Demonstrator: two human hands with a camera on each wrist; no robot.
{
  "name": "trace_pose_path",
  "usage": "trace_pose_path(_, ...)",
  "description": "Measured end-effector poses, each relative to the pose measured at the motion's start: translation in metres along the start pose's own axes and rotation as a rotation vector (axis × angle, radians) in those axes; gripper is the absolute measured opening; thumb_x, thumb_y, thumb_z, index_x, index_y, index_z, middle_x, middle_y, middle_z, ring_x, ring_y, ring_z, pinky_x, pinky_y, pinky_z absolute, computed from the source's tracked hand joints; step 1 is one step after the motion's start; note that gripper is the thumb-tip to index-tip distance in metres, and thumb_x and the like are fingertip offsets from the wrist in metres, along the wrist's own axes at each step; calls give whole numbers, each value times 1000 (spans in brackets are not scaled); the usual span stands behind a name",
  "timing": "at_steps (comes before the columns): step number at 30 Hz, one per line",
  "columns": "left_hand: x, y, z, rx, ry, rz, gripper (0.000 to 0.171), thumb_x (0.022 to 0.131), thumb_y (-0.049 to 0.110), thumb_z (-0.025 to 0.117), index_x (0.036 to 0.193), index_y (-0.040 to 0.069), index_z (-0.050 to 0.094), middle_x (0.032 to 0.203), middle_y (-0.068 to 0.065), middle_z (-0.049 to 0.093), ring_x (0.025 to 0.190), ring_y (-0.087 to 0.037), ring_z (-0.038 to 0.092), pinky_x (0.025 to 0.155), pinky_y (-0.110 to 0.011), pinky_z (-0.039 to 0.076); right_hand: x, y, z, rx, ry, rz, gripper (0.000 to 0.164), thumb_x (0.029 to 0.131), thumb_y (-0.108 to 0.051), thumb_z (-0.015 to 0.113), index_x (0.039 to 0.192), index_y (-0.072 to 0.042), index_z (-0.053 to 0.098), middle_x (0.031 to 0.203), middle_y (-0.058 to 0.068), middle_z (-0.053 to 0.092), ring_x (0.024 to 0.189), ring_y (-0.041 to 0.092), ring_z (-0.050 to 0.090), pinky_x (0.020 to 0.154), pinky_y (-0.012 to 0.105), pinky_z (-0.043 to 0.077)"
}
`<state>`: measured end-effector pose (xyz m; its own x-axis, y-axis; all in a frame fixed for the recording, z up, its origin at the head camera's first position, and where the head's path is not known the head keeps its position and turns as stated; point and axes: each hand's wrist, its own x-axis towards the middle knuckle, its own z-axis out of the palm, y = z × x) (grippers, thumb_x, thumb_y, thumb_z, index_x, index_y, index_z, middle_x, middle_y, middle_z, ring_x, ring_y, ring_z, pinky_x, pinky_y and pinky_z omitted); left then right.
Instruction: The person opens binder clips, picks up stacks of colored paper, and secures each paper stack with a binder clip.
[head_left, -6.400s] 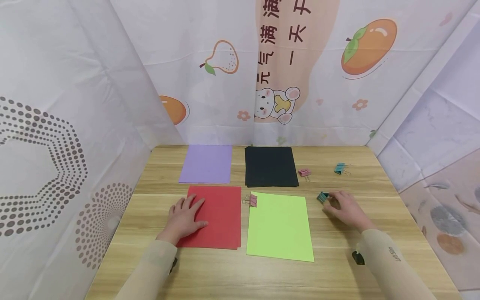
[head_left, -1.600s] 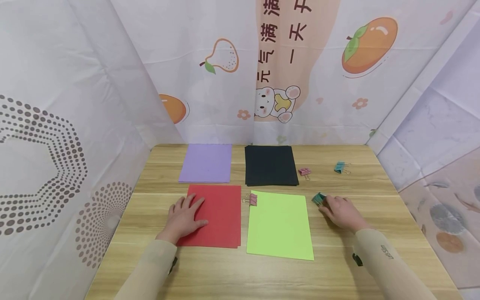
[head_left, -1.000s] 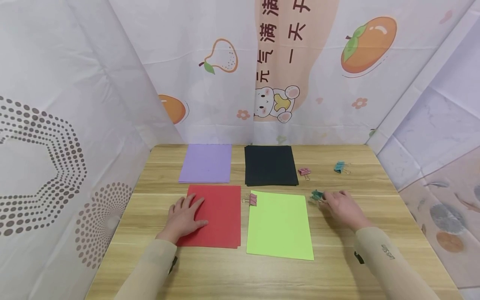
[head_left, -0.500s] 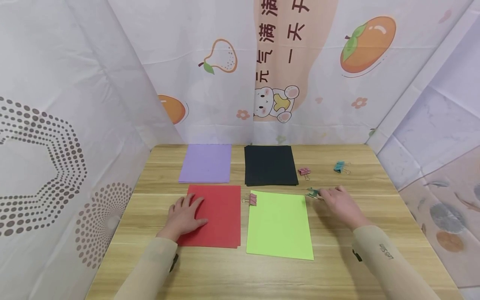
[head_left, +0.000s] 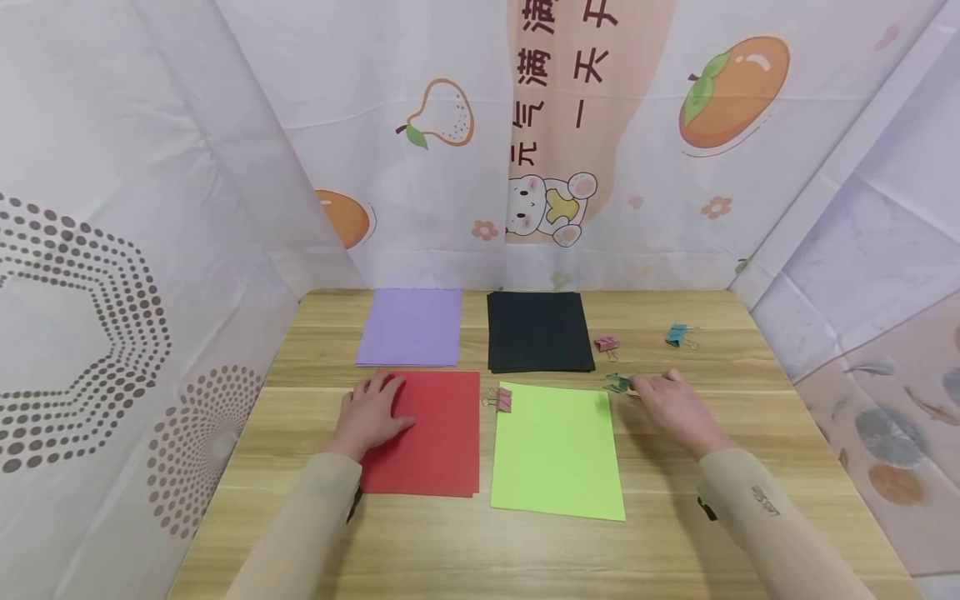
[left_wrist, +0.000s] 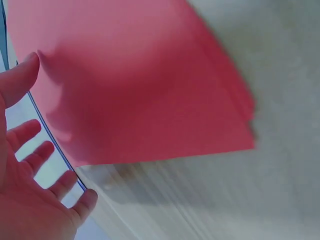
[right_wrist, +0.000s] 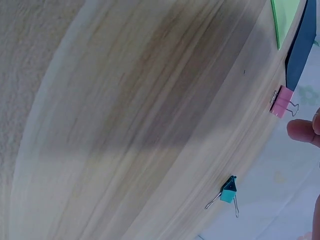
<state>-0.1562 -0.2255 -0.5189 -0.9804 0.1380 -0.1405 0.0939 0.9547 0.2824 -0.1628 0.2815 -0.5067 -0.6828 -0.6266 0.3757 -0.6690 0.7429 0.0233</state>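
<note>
My right hand (head_left: 675,408) pinches a dark green binder clip (head_left: 618,383) just above the top right corner of a stack of yellow-green paper (head_left: 558,458). Whether the clip touches the paper I cannot tell. At that stack's top left corner sits a pink binder clip (head_left: 505,401), its wire handles pointing left. Over the left part of the red paper stack (head_left: 435,433) is my left hand (head_left: 371,417). The left wrist view shows its fingers spread and slightly bent, holding nothing. In the right wrist view only some fingertips (right_wrist: 302,131) show at the edge; the held clip is out of sight.
Behind lie a purple paper stack (head_left: 411,329) and a black one (head_left: 538,333). Loose on the wooden table (head_left: 420,550) at the back right are a pink binder clip (head_left: 606,343) and a teal one (head_left: 677,336). A printed curtain (head_left: 450,208) hangs behind the table.
The right hand has carried the green binder clip leftward and turned it toward the yellow-green stack's top right corner. The left hand has shifted slightly up and right over the red paper.
</note>
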Motion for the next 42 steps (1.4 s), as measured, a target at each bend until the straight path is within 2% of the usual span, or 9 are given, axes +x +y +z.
trace_pose_path(4, 5, -1, -2, -7, -15, 5, 82, 75, 47, 73, 142, 14, 39, 145, -13, 28, 128, -44, 21, 95, -63, 23, 1, -1, 1, 5, 8, 1, 15, 87, -14, 58, 87, -7, 44, 62, -3, 51, 52, 12, 41, 66, 30, 27)
trace_pose_path(9, 10, -4, -2, -2, -43, -9, 85, 73, 50, 74, 142, 16, 39, 145, -11, 28, 128, -43, 22, 96, -63, 23, 2, -1, 2, 2, -13, 8, 11, 91, -16, 51, 89, -7, 44, 65, 0, 56, 53, 13, 43, 68, 31, 29)
trace_pose_path(18, 17, -7, -4, -12, -73, -36, 91, 68, 53, 76, 142, 16, 38, 145, -13, 28, 126, -44, 23, 96, -64, 21, 6, -4, 1, 7, -16, 8, 16, 88, -12, 59, 87, -8, 44, 65, -1, 56, 53, 11, 43, 68, 32, 31)
trace_pose_path(25, 20, -10, -3, -23, -74, -49, 97, 65, 55, 77, 143, 15, 35, 142, -12, 29, 125, -43, 24, 96, -65, 21, 7, -6, 0, 10, -2, -5, 10, 90, -13, 51, 86, -8, 43, 64, -1, 56, 52, 11, 40, 67, 31, 29)
trace_pose_path(33, 21, -12, -3, -22, -85, -76, 105, 62, 59, 77, 144, 10, 32, 143, -17, 26, 126, -43, 22, 98, -62, 22, 7, -8, 3, 34, -10, -1, 14, 95, -19, 42, 86, -8, 44, 71, 2, 62, 56, 12, 44, 68, 30, 27)
trace_pose_path(42, 24, -13, -5, -25, -88, -89, 105, 58, 62, 78, 139, 9, 36, 137, -19, 32, 121, -43, 27, 96, -61, 25, 8, -9, 4, 30, -33, 10, 12, 90, -14, 57, 89, -9, 47, 78, 2, 67, 61, 11, 50, 69, 31, 29)
